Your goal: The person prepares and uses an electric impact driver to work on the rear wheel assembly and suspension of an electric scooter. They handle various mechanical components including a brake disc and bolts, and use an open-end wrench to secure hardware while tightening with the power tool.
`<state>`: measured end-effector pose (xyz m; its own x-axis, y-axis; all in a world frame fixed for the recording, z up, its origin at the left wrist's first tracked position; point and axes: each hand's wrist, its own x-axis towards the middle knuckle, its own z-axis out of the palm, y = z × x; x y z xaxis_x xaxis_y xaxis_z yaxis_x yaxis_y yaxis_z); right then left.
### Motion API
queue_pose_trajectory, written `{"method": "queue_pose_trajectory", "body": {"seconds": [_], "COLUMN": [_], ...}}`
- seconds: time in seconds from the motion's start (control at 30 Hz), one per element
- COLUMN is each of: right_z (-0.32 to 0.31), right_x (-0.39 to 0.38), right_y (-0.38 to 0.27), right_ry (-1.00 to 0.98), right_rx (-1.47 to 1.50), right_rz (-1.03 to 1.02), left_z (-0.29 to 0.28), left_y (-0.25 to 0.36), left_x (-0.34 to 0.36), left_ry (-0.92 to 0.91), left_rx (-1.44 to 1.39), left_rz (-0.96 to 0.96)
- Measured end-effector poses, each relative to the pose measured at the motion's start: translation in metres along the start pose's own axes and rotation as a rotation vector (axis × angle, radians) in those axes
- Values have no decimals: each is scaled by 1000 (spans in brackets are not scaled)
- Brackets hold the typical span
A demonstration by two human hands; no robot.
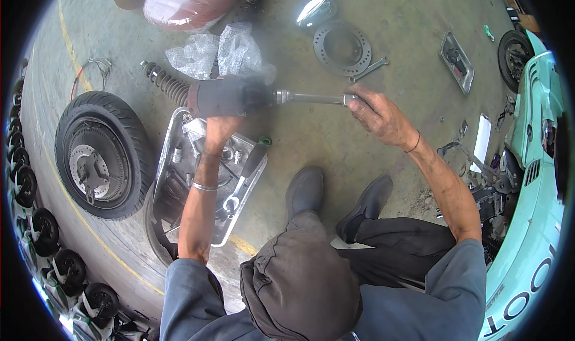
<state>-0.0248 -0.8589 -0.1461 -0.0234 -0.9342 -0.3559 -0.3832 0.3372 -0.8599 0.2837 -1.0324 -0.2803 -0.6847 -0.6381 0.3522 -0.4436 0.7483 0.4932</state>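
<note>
My left hand (223, 127) grips a dark power wrench (227, 96) from below, its fingers partly hidden behind the tool body. A silver extension bar (317, 98) sticks out from the tool's nose toward the right. At the bar's far end, the fingers of my right hand (381, 118) are closed around a socket (349, 99). Below my left hand lies a metal tray (224, 236) holding a spanner (239, 185), sockets (177, 155) and other tools.
A wheel (135, 155) lies left of the tray, near a coil-spring shock absorber (171, 88). Bubble wrap (239, 50), a perforated brake disc (320, 48) and a loose spanner (370, 69) lie ahead. A small tray (466, 84) and a teal scooter (536, 179) are to the right.
</note>
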Motion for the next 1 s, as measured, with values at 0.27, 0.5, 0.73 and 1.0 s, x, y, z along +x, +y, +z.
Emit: {"method": "queue_pose_trajectory", "body": {"seconds": [0.27,0.5,0.73,1.0], "right_z": [-1,3,24,20], "right_x": [5,9,27,23], "right_y": [5,-12,-6,-6], "right_ry": [82,117,344,385], "right_rx": [78,183,180,128], "right_rz": [-8,113,106,103], "left_z": [32,30,7,-23], "left_y": [-3,-6,5,5], "left_x": [-25,-31,-17,-22], "left_ry": [-7,-78,-173,-155], "left_rx": [273,127,9,-364], "left_rz": [-101,-278,-275,-403]}}
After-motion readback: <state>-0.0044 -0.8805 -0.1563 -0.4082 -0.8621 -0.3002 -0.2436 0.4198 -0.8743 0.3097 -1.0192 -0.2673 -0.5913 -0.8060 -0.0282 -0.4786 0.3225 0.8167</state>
